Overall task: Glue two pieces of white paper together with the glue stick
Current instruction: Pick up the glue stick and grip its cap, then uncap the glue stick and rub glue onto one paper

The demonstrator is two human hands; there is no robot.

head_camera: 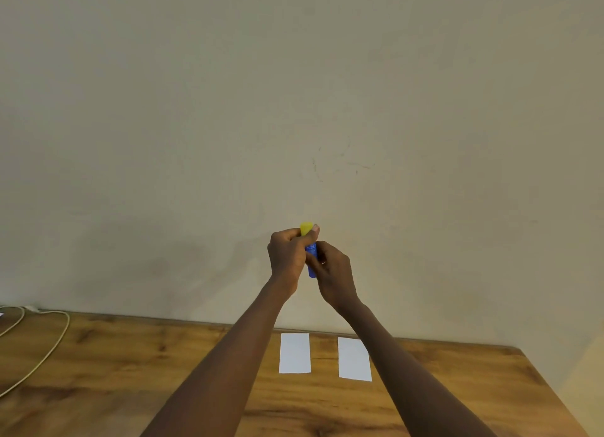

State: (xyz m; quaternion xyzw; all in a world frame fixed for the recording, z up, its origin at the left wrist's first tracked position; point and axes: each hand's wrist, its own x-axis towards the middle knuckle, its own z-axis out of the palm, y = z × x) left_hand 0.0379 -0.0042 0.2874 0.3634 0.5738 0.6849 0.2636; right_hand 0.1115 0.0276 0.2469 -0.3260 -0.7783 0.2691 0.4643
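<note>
A blue glue stick (311, 256) with a yellow cap (306, 228) is held upright in the air in front of the wall, well above the table. My left hand (287, 256) grips the yellow cap at the top. My right hand (333, 273) wraps the blue body below it. Two white paper strips lie side by side on the wooden table (130, 371): the left paper (294, 353) and the right paper (354, 359), with a gap of bare wood between them. My right forearm covers the right paper's far right corner.
A pale cable (49, 348) loops across the table's far left. A plain beige wall (294, 109) stands right behind the table's back edge. The table's right edge runs diagonally at the lower right.
</note>
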